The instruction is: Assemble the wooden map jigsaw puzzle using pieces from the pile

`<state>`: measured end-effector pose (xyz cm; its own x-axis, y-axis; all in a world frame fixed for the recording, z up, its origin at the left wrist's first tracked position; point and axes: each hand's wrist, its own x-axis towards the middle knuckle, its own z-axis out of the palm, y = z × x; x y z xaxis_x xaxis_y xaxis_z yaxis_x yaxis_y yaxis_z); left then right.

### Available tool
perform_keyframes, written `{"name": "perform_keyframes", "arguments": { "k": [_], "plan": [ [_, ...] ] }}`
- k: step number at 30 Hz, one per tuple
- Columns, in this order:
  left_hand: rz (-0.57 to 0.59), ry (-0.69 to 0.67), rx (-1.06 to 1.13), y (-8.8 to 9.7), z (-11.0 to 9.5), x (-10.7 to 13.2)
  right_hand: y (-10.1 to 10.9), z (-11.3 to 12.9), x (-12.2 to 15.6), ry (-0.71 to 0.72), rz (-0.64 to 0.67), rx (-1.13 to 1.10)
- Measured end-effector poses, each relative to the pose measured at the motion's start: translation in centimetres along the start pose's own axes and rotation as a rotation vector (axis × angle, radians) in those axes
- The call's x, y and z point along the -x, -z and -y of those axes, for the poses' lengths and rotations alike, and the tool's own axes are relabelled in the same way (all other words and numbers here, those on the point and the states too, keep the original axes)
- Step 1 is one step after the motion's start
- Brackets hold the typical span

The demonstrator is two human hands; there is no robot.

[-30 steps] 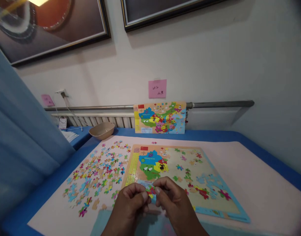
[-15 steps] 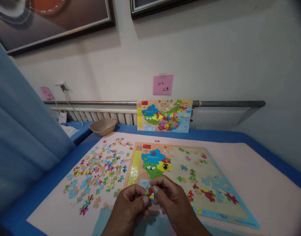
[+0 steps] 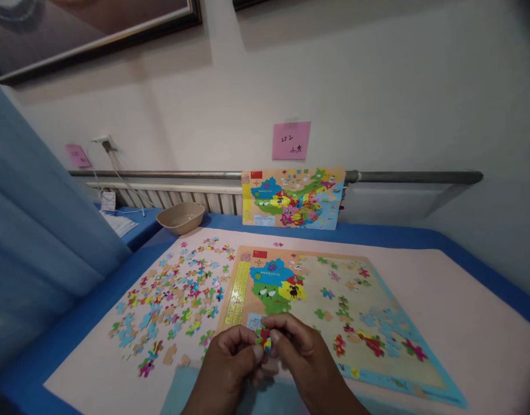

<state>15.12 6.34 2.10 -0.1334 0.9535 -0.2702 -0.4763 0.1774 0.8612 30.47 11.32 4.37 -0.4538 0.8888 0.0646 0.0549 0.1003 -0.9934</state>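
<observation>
My left hand (image 3: 234, 363) and my right hand (image 3: 294, 351) meet over the near edge of the puzzle board (image 3: 301, 320). Between their fingertips is a small red, green and yellow jigsaw piece (image 3: 263, 339), pinched from both sides and partly covered by the fingers. Whether it is one piece or two joined, I cannot tell. On the board, the upper left part of a colourful map is put together, with blue, green and yellow regions. Loose and joined pieces lie over the board's bare right side, among them a light blue cluster (image 3: 383, 323).
Many loose pieces (image 3: 173, 294) spread over the pink sheet left of the board. A beige basin (image 3: 180, 218) stands at the back left. The reference map picture (image 3: 294, 199) leans upright against the wall rail. A blue curtain (image 3: 44, 190) hangs at the left.
The camera view has shifted slightly. Both hands stay together on the piece, with barely any finger movement.
</observation>
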Motion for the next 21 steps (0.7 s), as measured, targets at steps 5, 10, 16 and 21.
{"name": "perform_keyframes", "arguments": {
  "k": [5, 10, 16, 21],
  "plan": [
    [-0.065, -0.033, -0.007, 0.1, -0.1, -0.2, -0.3, -0.4, -0.1, -0.009, -0.01, -0.086],
    [-0.047, -0.044, 0.014, -0.2, -0.5, 0.3, -0.6, 0.4, 0.6, -0.071, -0.045, -0.201],
    [-0.02, -0.087, 0.019, -0.7, -1.2, 0.8, -0.7, 0.9, 1.0, -0.098, -0.045, -0.217],
    [-0.039, -0.067, 0.067, -1.0, -1.5, 0.9, -0.7, 0.1, 0.7, -0.111, -0.037, -0.236]
  ]
}}
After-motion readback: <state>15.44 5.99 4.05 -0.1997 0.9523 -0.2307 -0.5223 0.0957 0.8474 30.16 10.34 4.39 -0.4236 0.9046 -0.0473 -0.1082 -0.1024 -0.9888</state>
